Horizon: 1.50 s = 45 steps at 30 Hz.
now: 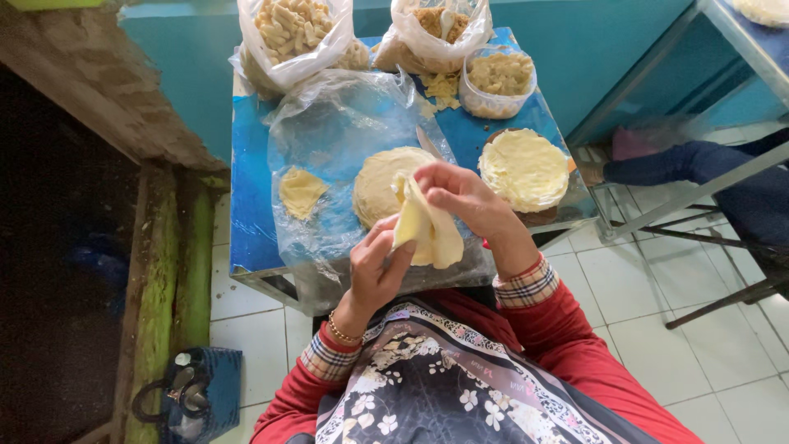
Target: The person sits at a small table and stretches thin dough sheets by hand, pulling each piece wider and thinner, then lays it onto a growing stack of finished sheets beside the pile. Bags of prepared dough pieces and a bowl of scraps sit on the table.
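While both hands — left hand (374,267), right hand (460,197) — pinch one dough sheet (427,234), two bags (296,37), perhaps snacks.

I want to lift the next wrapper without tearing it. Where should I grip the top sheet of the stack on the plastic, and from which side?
Probably at its near right edge, coming from the right with the right hand. The stack of round wrappers lies flat on the plastic sheet, so only a thin rim can be pinched; peel it up gently with fingertips. The left hand already holds a folded wrapper.

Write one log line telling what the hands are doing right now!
left hand: holds dough sheet | right hand: pinches its top | below: round dough stack on plastic sheet | right: second stack
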Available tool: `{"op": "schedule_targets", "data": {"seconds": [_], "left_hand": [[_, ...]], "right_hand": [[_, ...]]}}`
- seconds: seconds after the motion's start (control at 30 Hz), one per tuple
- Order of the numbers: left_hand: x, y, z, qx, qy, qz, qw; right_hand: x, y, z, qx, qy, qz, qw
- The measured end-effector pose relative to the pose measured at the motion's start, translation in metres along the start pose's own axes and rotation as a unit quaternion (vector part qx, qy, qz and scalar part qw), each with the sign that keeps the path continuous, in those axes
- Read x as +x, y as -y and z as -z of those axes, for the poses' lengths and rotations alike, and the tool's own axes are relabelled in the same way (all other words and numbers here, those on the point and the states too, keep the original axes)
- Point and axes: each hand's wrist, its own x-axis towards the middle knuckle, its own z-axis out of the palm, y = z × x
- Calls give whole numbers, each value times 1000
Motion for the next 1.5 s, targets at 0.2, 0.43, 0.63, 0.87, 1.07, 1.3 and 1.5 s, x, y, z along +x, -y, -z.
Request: {"op": "schedule_targets", "data": {"seconds": [0.2,0.43,0.63,0.87,1.07,1.3,1.5], "left_hand": [[8,-8,2,-238,41,120,963],[16,9,2,-119,32,217,968],[5,10,-7,-271,-130,259,918],[7,2,-13,-30,-33,17,999],[-9,12,-12,-209,-68,159,963],[-24,24,-1,-325,-87,190,922],[-25,23,-6,-366,-151,194,897]], "right_hand": [[-11,7,-7,-41,-29,63,997],[-31,11,-20,-375,-97,222,895],[-38,-21,-12,-67,-230,159,958],[-34,-22,-18,-143,-188,130,963],[-35,-20,-25,-279,-288,194,895],[-41,-20,-21,-179,-356,212,893],[-41,-35,-22,-98,-390,262,877]]}}
